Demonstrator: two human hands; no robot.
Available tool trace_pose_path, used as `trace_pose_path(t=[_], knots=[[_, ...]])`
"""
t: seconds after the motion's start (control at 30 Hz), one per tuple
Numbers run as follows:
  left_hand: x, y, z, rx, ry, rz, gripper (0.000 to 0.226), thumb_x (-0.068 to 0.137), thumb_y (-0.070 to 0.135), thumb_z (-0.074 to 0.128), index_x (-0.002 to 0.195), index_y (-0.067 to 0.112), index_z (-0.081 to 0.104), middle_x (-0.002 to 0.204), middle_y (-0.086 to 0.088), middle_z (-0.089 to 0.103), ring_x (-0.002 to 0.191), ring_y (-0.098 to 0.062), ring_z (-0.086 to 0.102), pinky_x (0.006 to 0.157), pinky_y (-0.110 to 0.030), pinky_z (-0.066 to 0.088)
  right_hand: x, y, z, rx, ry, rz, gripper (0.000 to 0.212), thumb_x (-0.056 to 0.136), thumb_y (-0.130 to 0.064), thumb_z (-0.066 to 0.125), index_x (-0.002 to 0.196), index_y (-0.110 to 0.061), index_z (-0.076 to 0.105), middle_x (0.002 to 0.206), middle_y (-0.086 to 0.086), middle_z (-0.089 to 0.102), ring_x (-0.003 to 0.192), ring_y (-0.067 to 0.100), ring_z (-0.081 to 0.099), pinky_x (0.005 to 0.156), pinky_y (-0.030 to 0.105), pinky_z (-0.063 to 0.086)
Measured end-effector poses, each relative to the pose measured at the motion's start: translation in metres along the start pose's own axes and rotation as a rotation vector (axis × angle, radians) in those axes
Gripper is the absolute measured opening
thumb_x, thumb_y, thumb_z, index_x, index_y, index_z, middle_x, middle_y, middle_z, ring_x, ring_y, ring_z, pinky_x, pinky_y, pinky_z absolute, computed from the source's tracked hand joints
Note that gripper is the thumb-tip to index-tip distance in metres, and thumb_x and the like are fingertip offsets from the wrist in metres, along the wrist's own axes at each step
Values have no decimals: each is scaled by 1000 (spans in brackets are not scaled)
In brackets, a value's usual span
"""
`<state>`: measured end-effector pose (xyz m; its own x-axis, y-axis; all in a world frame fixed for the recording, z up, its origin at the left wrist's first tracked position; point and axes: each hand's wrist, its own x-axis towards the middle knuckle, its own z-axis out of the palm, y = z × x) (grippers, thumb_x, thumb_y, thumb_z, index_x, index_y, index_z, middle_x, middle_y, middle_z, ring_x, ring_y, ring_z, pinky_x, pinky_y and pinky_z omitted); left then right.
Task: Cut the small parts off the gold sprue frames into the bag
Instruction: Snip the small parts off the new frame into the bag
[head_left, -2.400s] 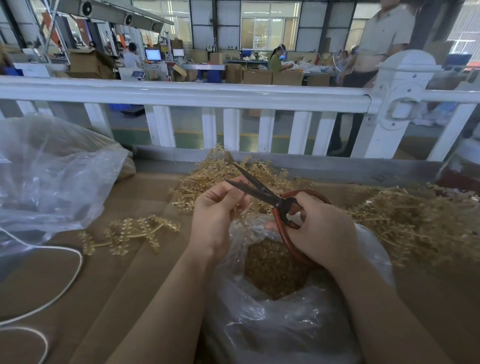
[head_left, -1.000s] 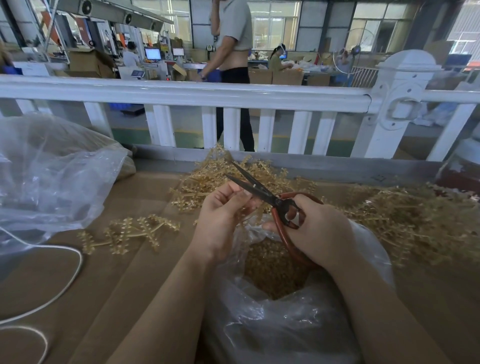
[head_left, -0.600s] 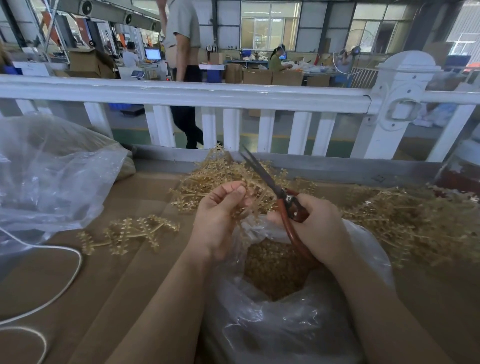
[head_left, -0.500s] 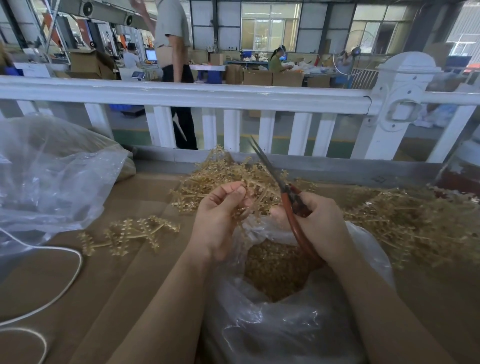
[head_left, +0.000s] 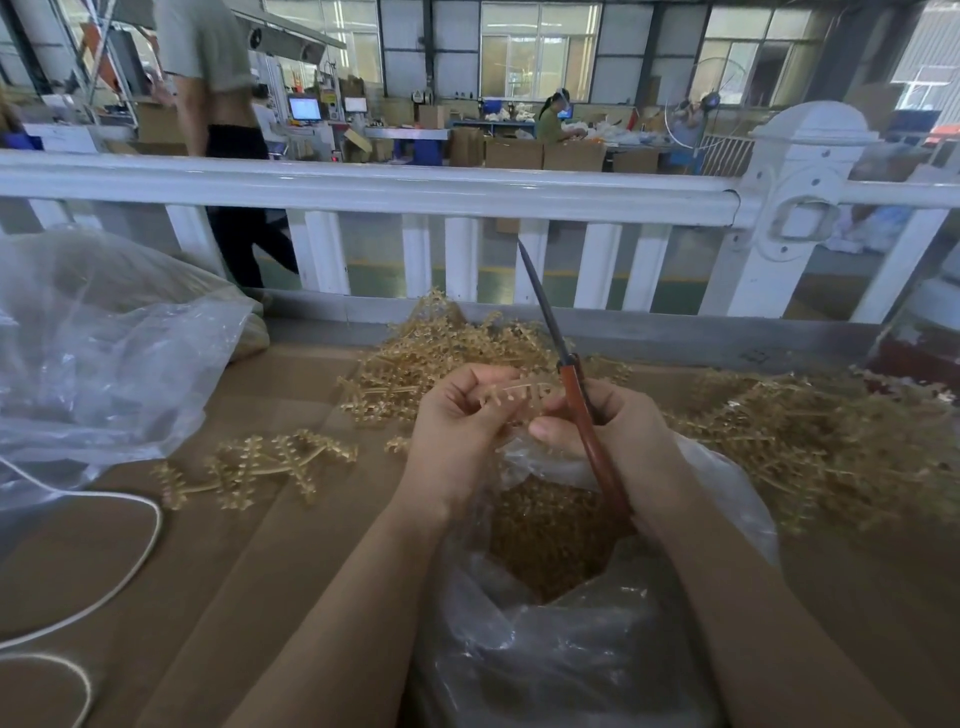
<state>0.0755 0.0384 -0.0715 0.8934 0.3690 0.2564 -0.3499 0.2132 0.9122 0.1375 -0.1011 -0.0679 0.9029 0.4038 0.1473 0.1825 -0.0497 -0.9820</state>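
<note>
The step in hand looks like a pause between cuts, with the piece being turned or reset for the next snip. Just above the middle of the frame the left hand (head_left: 457, 431) pinches a short gold sprue frame (head_left: 511, 397) between curled fingers, and the right hand (head_left: 618, 441) is wrapped around the red handles of the scissors (head_left: 569, 384), its thumb and fingertips also reaching in to touch the same piece. The frame's long axis runs roughly left to right across the picture, from one hand to the other, with its little teeth hanging downward; it sits directly above the open mouth of the clear bag (head_left: 571, 639) in the lower middle, which already holds a heap of cut gold parts. The scissors stand steeply, tip toward the top of the frame against the white railing (head_left: 363, 182), long axis close to vertical and leaning slightly left; the blades appear together. The next move, as I judge it, calls for tilting the blades back down across the frame, opening them and closing on a stem so the part drops into the bag. More uncut frames lie piled on the brown desk (head_left: 260, 571) at centre and right (head_left: 805, 441), and one lies alone to the left (head_left: 260, 467).
</note>
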Motion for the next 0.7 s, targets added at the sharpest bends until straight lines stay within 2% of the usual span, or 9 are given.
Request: trace_pose_path(t=[0.13, 0.2, 0.3, 0.37, 0.47, 0.5, 0.57, 0.67, 0.7], knots=[[0, -1, 1, -33, 32, -62, 6, 94, -3, 58, 100, -2, 61, 69, -5, 69, 56, -12, 63, 50, -23, 53, 0, 2, 1, 28, -5, 2, 24, 59, -26, 90, 78, -21, 76, 85, 3, 77, 86, 23, 74, 89, 43, 58], [2, -1, -1, -88, 26, -98, 11, 93, -2, 60, 104, -3, 61, 75, -9, 69, 60, -14, 63, 52, -24, 52, -1, 0, 0, 46, -4, -13, 20, 66, -16, 88, 81, -19, 75, 85, 2, 76, 85, 21, 74, 89, 41, 58], [6, 1, -6, -229, 17, -200, 29, 82, 13, 67, 109, 3, 61, 91, -12, 69, 72, -20, 65, 62, -28, 56, -2, -3, -2, 177, 12, -19, 26, 59, -18, 84, 82, -14, 73, 84, 2, 74, 86, 19, 73, 86, 35, 59], [8, 1, -11, -216, -25, -260, 31, 79, 27, 68, 103, 8, 63, 98, -12, 70, 80, -21, 68, 69, -30, 58, -2, -5, -4, 302, 13, -22, 27, 59, -14, 81, 84, -10, 71, 83, 2, 72, 82, 16, 73, 78, 28, 59], [9, 0, -18, -56, -137, -327, 37, 81, 45, 70, 99, 13, 67, 95, -6, 72, 84, -16, 68, 72, -28, 55, -3, -8, -7, 490, 15, -37, 24, 69, -3, 75, 91, -4, 66, 73, 1, 69, 54, 3, 64, 50, 14, 49], [8, 0, -19, -7, -185, -333, 38, 78, 45, 70, 100, 13, 69, 93, -4, 72, 83, -14, 67, 71, -25, 54, -3, -7, -8, 542, 17, -47, 22, 74, 1, 72, 94, -3, 63, 65, -3, 66, 48, 0, 60, 46, 12, 46], [6, -2, -20, 31, -305, -340, 31, 77, 32, 74, 102, 13, 74, 94, -4, 72, 83, -12, 66, 72, -23, 54, -3, -5, -11, 595, 24, -64, 17, 82, 5, 66, 96, -2, 61, 55, -7, 61, 42, -1, 54, 42, 11, 43], [4, -4, -15, 79, -382, -332, 27, 74, 15, 83, 100, 11, 77, 100, -10, 74, 94, -20, 68, 91, -33, 53, 1, -1, -14, 571, 52, -55, 17, 81, -4, 70, 95, -8, 61, 51, -8, 56, 34, 3, 37, 35, 15, 31], [3, -5, -13, 113, -374, -306, 24, 73, 14, 83, 96, 13, 78, 99, -9, 75, 94, -19, 68, 91, -32, 52, 1, 0, -14, 555, 66, -49, 20, 79, -8, 72, 95, -9, 62, 50, -7, 55, 34, 4, 34, 35, 16, 28]])
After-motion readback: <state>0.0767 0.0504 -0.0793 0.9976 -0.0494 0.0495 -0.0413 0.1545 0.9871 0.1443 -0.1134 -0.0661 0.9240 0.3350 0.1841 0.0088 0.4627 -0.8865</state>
